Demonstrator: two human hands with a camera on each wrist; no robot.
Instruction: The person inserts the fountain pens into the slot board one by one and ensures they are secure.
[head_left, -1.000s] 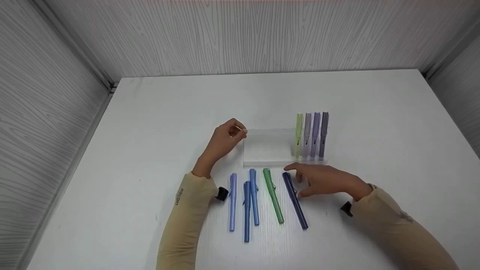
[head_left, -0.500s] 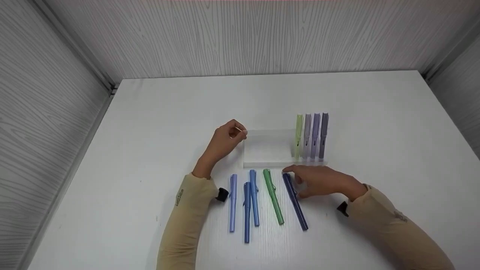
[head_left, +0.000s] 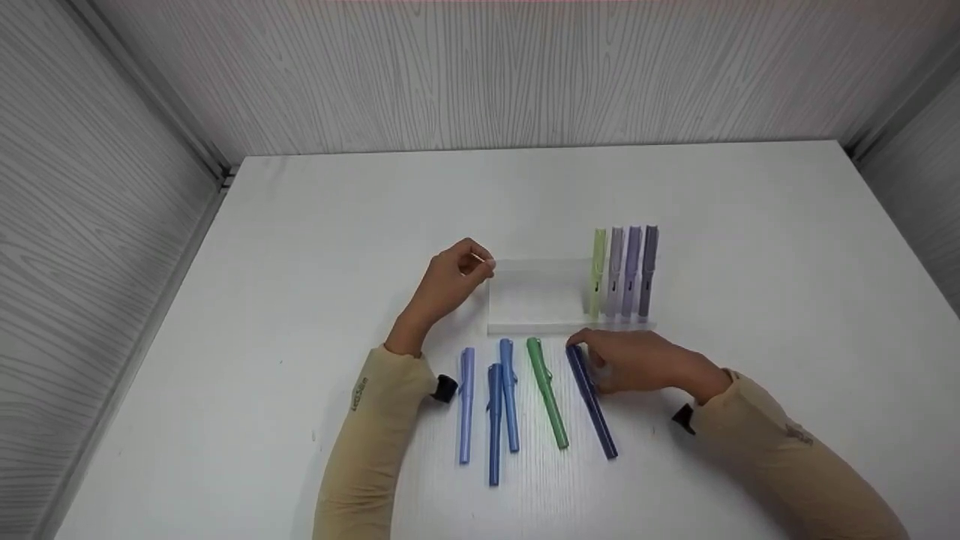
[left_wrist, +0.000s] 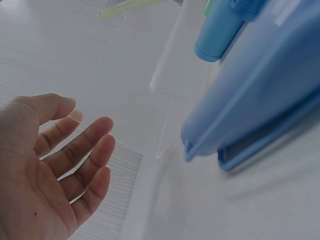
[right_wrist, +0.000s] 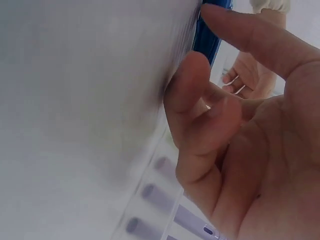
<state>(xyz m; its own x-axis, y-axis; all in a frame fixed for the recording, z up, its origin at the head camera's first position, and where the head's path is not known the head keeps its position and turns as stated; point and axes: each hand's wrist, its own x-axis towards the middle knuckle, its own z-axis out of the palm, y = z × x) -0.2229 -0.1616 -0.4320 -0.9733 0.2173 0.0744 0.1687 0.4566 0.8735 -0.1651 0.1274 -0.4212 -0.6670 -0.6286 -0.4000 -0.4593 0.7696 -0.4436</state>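
Observation:
A clear pen stand (head_left: 534,328) sits mid-table; my left hand (head_left: 448,279) pinches its upper left corner between thumb and forefinger, the other fingers loosely bent in the left wrist view. Below the stand's right part, my right hand (head_left: 641,361) holds a dark navy pen (head_left: 598,420) near its cap end, forefinger by the top and thumb along the side. The pen still lies slanted on the table. In the right wrist view the thumb touches the navy pen (right_wrist: 209,42), while the other fingers curl near the tabletop and partly hide the grip.
Left of the navy pen lie a green pen (head_left: 548,397), a light blue pen (head_left: 510,401), a mid-blue pen (head_left: 494,435) and a periwinkle pen (head_left: 466,409). A lime pen (head_left: 598,262) and several purple-toned pens (head_left: 631,262) stand upright in the stand's right side.
My right hand has moved slightly left and closed its thumb and forefinger on the navy pen, whose lower end has shifted a little. The left hand stays at the stand's corner.

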